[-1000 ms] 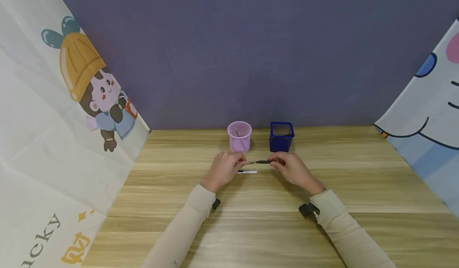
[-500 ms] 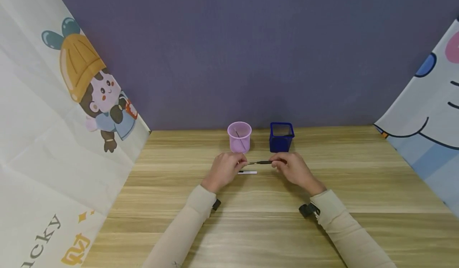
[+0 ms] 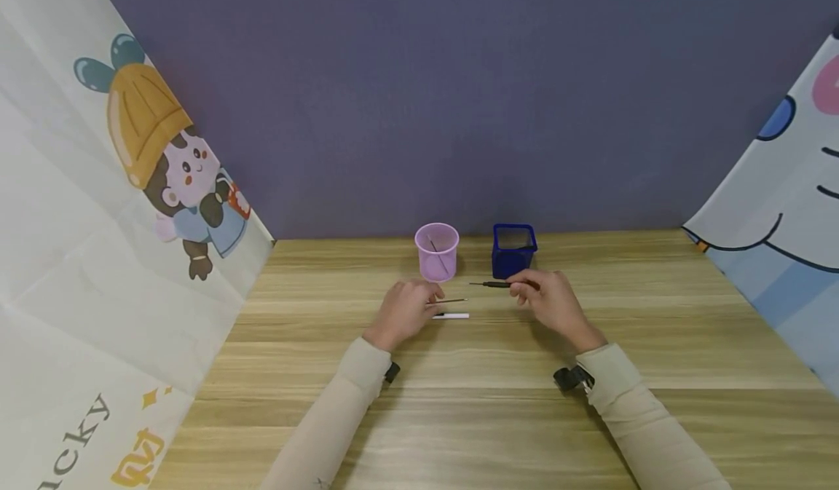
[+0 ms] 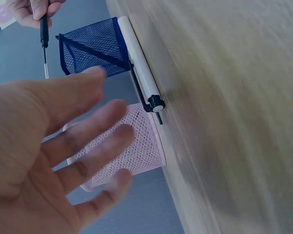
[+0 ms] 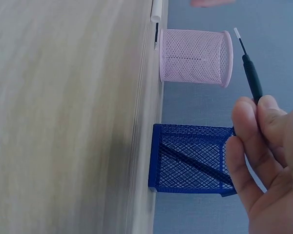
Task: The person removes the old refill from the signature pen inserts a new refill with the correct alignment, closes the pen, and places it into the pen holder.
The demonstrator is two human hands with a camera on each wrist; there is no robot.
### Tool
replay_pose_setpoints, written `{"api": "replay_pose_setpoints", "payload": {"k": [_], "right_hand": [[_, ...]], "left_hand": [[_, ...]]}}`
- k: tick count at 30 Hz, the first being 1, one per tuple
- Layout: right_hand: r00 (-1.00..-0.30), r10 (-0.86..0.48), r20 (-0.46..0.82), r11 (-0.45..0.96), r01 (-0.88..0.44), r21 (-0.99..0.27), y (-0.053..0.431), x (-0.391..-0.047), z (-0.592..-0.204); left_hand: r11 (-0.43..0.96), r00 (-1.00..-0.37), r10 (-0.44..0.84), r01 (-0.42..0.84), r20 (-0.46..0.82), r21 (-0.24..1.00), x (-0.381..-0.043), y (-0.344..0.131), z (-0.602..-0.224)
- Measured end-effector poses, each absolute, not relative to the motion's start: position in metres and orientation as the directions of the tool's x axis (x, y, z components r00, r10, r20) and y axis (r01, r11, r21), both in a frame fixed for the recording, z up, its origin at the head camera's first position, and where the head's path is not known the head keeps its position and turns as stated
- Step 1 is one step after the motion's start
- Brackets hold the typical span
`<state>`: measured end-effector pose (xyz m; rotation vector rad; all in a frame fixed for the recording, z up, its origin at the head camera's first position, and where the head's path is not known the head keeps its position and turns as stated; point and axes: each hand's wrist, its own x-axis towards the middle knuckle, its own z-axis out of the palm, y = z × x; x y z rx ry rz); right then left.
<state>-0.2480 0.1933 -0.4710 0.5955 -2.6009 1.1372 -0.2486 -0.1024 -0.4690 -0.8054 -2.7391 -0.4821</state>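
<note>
Loosely, the left hand (image 3: 403, 313) spreads near what seems a refill (image 3: 454, 301), while the right hand (image 3: 553, 303) pinches a black-handled tool (image 5: 252, 77).

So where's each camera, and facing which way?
On head: facing forward and down at the table; left hand, right hand, sleeves show.
On left wrist: facing that hand and white pen; both hands show.
On right wrist: facing the held black-handled tool; mainly right hand shows.
Both wrist views share the pink mesh cup and blue mesh cup.
</note>
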Motion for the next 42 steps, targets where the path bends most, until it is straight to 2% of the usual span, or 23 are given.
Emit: {"api": "replay_pose_setpoints", "payload": {"k": [6,13,30,42], "right_hand": [[-0.881,-0.267,0.39,0.609,-0.468,-0.64,0.1928,-0.2484,-0.4703],[-0.869,-0.26,0.422,0.615,-0.486,-0.621,0.1914,-0.2496,-0.471],[-0.858,-0.272,0.435,0.612,-0.503,-0.611,0.1893,-0.2497,-0.4694],[-0.863,-0.274,0.425,0.617,-0.497,-0.611,0.1896,-0.2496,-0.4715]], "left_hand": [[0.822,-0.839,0.507,0.54,0.199,0.183,-0.2464,-0.1051,-0.4697],[0.827,-0.846,0.511,0.532,0.151,0.184,-0.244,-0.1064,-0.4693],[0.817,-0.843,0.517,0.537,0.147,0.209,-0.2447,-0.1067,-0.4705],[0.83,-0.866,0.482,0.5,0.134,0.246,-0.2476,-0.1109,-0.4668]]}}
